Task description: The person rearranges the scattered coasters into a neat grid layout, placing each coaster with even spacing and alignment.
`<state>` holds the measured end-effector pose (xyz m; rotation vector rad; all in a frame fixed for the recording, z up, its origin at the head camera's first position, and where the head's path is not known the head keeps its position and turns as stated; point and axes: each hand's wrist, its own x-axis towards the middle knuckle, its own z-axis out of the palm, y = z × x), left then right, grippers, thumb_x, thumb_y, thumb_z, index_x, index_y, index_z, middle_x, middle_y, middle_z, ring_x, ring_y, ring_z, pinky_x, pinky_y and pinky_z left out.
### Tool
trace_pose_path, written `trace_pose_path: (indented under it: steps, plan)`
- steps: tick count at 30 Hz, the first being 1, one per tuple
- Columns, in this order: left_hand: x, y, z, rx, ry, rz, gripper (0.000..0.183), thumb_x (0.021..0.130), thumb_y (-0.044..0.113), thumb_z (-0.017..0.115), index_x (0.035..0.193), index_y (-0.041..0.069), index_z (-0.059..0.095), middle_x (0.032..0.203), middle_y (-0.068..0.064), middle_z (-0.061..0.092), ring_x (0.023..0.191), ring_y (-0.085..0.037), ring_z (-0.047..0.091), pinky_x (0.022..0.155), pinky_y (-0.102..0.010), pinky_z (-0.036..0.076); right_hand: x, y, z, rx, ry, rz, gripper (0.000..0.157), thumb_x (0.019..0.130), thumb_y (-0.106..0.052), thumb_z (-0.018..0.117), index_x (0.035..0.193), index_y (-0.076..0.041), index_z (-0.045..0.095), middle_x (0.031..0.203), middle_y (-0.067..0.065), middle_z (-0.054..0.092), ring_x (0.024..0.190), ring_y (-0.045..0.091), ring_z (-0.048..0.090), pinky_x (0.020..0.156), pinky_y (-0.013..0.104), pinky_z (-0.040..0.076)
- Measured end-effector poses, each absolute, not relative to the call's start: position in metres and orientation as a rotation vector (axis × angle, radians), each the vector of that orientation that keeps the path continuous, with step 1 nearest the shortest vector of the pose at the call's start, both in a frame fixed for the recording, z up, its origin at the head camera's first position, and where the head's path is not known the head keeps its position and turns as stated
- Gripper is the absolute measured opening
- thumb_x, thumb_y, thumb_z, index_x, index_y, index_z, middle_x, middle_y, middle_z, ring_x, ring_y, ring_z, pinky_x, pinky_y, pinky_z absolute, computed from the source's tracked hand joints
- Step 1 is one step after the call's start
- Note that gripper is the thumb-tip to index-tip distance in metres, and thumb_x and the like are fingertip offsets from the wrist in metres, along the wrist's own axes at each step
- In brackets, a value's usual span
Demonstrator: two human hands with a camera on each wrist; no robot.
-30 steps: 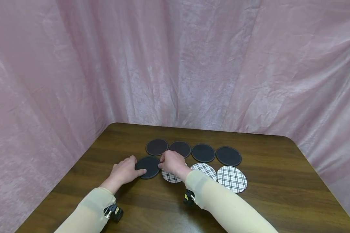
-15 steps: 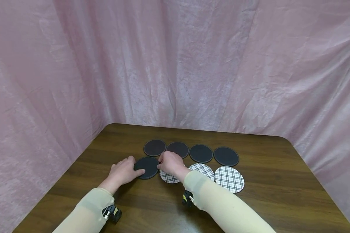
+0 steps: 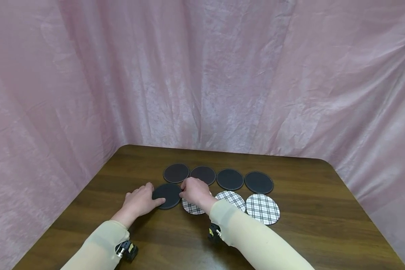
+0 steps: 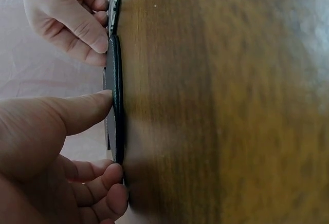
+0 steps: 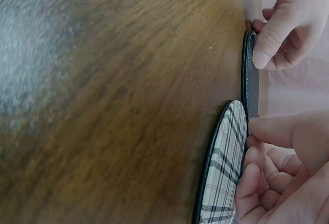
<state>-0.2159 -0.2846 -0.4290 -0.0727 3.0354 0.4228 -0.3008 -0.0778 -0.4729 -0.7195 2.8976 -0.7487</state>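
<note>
At the left end of the nearer row, a round black coaster (image 3: 167,196) with a stitched rim lies face-up on the table. My left hand (image 3: 140,200) holds its left edge, thumb (image 4: 90,112) on top and curled fingers at the rim. From the other side my right hand (image 3: 194,192) pinches the right edge, thumb tip at the rim in the right wrist view. The curled fingers of that hand rest over a plaid coaster (image 5: 223,167), hiding part of it. Two more plaid coasters, one in the middle (image 3: 231,198) and one at the right (image 3: 263,209), continue the row.
Behind runs a row of several dark coasters (image 3: 230,179), side by side, the leftmost two browner. The wooden table (image 3: 310,213) extends to the right and toward me. A pink curtain (image 3: 202,75) hangs beyond its back edge. Each wrist carries a small black camera (image 3: 126,250).
The head view has shifted slightly, so everything appears a little further left. Both hands keep their places on the black coaster.
</note>
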Motion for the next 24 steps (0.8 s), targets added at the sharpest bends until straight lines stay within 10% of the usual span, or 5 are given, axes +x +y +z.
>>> trace_pose_path:
  steps: [24]
  plan:
    - [-0.21,-0.291,-0.424,-0.063,3.058,0.423,0.061,0.102,0.049,0.078,0.129,-0.004,0.066,0.113,-0.019,0.07,0.108,-0.044,0.068,0.09,-0.066,0.046,-0.261,-0.069,-0.423,-0.762,2.828,-0.794,0.028,0.1,-0.021,0.082,0.126,-0.008,0.082,0.114,0.002,0.082,0.11,0.022,0.075,0.095,0.039,0.058]
